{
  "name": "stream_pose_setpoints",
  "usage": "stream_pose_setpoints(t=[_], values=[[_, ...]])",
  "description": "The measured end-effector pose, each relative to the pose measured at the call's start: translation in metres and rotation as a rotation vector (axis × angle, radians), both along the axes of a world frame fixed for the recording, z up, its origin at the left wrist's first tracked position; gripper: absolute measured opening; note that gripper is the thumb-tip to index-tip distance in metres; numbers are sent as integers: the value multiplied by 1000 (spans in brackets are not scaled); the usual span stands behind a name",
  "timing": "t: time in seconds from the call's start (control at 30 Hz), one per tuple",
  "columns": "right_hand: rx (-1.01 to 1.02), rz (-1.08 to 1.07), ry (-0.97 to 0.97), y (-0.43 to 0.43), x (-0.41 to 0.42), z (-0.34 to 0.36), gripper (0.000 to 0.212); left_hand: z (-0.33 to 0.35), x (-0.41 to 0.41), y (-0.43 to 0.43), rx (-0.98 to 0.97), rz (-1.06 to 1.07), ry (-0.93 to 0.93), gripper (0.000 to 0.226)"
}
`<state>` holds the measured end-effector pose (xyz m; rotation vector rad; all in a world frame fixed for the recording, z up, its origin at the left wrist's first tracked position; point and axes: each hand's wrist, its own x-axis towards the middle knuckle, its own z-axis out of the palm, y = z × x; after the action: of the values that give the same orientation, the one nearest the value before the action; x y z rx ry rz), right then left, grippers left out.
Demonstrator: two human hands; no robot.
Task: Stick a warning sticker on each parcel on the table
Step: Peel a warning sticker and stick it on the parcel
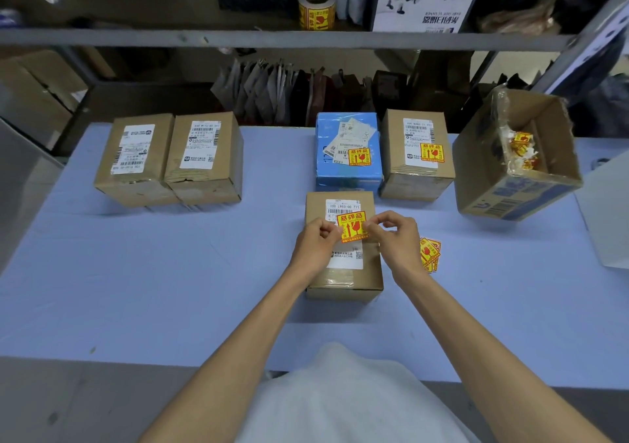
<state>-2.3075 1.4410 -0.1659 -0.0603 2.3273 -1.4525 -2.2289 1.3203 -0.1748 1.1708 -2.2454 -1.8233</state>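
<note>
A small brown parcel (343, 272) lies in front of me on the blue table (170, 272). Over its white label I hold a yellow and red warning sticker (352, 226): my left hand (316, 241) pinches its left edge and my right hand (396, 235) its right edge. Whether the sticker touches the label I cannot tell. Behind stand a blue parcel (347, 170) and a brown parcel (417, 177), each bearing a warning sticker. At the back left two brown parcels (136, 156) (204, 156) show only shipping labels.
Loose warning stickers (429, 253) lie on the table right of my right hand. An open carton (517, 190) with sticker scraps stands at the far right. A sticker roll (317, 10) sits on the shelf behind the table.
</note>
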Motion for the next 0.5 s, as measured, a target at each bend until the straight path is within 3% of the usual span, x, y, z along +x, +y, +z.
stream_pose_setpoints(t=[0.17, 0.5], values=[[-87, 66, -87, 4, 1, 5, 9, 2, 1, -6, 2, -23, 9, 12], [-33, 79, 49, 11, 9, -3, 5, -1, 6, -5, -65, 9, 25, 25]])
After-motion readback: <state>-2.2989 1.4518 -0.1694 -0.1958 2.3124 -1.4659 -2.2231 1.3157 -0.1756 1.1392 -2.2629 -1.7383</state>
